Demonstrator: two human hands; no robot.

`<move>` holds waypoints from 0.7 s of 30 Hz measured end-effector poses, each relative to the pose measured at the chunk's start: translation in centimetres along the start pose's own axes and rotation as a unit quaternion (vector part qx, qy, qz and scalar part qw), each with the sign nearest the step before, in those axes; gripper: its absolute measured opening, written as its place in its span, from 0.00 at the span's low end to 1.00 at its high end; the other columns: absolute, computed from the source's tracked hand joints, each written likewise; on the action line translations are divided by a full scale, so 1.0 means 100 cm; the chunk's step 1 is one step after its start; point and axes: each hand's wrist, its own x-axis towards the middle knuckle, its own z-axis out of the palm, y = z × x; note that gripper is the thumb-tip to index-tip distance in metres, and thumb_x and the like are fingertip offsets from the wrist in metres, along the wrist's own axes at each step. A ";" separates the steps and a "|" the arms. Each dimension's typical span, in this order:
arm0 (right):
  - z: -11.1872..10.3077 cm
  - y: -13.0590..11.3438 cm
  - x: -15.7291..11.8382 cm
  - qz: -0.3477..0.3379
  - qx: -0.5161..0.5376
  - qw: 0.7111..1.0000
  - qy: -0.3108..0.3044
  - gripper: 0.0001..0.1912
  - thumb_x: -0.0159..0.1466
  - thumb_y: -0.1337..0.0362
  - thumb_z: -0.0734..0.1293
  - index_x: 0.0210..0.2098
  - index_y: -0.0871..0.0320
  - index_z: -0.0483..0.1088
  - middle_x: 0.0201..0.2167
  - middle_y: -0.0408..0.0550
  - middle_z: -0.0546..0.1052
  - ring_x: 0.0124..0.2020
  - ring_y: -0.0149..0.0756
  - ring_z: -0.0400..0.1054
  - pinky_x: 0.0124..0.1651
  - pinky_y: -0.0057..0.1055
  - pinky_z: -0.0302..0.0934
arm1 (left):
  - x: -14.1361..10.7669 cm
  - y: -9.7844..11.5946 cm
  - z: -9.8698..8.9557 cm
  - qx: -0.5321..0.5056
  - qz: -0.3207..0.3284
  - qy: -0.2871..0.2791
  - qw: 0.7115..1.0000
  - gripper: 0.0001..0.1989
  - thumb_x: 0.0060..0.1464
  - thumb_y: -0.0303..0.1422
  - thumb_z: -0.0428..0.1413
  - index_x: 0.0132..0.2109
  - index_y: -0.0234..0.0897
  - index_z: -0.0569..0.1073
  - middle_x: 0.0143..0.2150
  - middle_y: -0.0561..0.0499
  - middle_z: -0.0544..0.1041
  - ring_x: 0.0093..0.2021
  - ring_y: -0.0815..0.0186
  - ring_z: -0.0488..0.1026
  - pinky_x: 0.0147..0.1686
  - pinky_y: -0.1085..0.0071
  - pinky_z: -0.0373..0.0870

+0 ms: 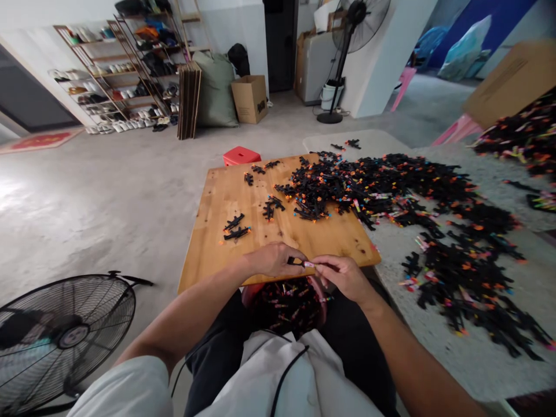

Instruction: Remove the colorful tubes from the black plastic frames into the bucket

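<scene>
Above the near edge of the wooden board (278, 231), my left hand (278, 259) grips the dark end of a small black toy gun (296, 262). My right hand (341, 273) pinches its other end, where a pink and white piece (308, 264) shows between the hands. Below them, a reddish tub (322, 310) between my legs holds many dark toy pieces with coloured bits. A large heap of black toy guns (347, 179) with orange and blue tips spreads over the board's right side. Two more toy guns (237, 233) lie at its left.
More toy guns (464, 278) cover the grey table (417, 336) on the right. A floor fan (72, 336) stands at the lower left. Behind the board is a red stool (241, 155). A cardboard box (512, 81) tilts over another pile at the upper right.
</scene>
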 end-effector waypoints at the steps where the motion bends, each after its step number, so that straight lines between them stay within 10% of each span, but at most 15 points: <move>1: -0.001 0.003 -0.001 0.012 0.004 1.000 -0.011 0.18 0.67 0.52 0.69 0.48 0.57 0.81 0.21 0.41 0.75 0.20 0.31 0.67 0.24 0.26 0.63 | 0.000 0.000 0.004 0.003 -0.014 -0.008 1.000 0.18 0.64 0.44 0.57 0.54 0.41 0.81 0.35 0.51 0.82 0.31 0.68 0.75 0.32 0.76 0.64; 5: -0.002 0.018 -0.010 0.043 -0.020 0.998 -0.048 0.18 0.67 0.51 0.69 0.47 0.56 0.82 0.25 0.43 0.79 0.23 0.33 0.70 0.26 0.27 0.65 | -0.002 -0.014 0.010 0.008 -0.078 -0.047 0.996 0.31 0.57 0.53 0.63 0.61 0.41 0.76 0.39 0.50 0.84 0.34 0.63 0.79 0.34 0.74 0.67; 8: 0.001 0.030 -0.023 0.028 -0.075 0.993 -0.085 0.19 0.67 0.52 0.69 0.50 0.55 0.81 0.35 0.48 0.84 0.29 0.37 0.75 0.34 0.31 0.70 | -0.011 -0.040 -0.010 0.071 -0.134 0.055 0.987 0.25 0.64 0.49 0.56 0.62 0.41 0.75 0.51 0.45 0.82 0.46 0.59 0.80 0.45 0.71 0.71; 12: -0.015 0.039 -0.029 -0.008 -0.192 0.978 -0.078 0.16 0.67 0.57 0.67 0.49 0.55 0.82 0.42 0.49 0.85 0.39 0.40 0.77 0.46 0.32 0.69 | -0.033 -0.087 -0.048 0.260 -0.304 0.136 0.906 0.22 0.67 0.40 0.50 0.59 0.31 0.75 0.60 0.34 0.76 0.60 0.48 0.73 0.58 0.59 0.68; 15: -0.061 0.043 -0.013 0.015 -0.313 0.947 0.073 0.18 0.71 0.59 0.61 0.44 0.55 0.82 0.38 0.48 0.84 0.38 0.39 0.76 0.45 0.30 0.66 | -0.049 -0.124 -0.060 0.311 -0.360 0.083 0.875 0.25 0.65 0.46 0.49 0.57 0.33 0.75 0.58 0.34 0.75 0.60 0.41 0.71 0.54 0.53 0.70; 18: -0.127 0.046 0.010 0.141 -0.452 0.826 0.306 0.19 0.72 0.62 0.58 0.44 0.56 0.81 0.41 0.52 0.83 0.41 0.40 0.75 0.45 0.30 0.63 | -0.060 -0.146 -0.056 0.301 -0.334 0.062 0.891 0.23 0.64 0.46 0.48 0.55 0.37 0.76 0.56 0.37 0.76 0.56 0.45 0.73 0.53 0.55 0.70; 21: -0.182 0.050 0.030 0.198 -0.476 0.776 0.364 0.19 0.72 0.65 0.58 0.48 0.60 0.80 0.46 0.59 0.81 0.46 0.43 0.74 0.47 0.32 0.61 | -0.062 -0.146 -0.045 0.288 -0.295 0.096 0.906 0.20 0.60 0.43 0.49 0.51 0.39 0.76 0.53 0.40 0.78 0.56 0.48 0.74 0.55 0.58 0.69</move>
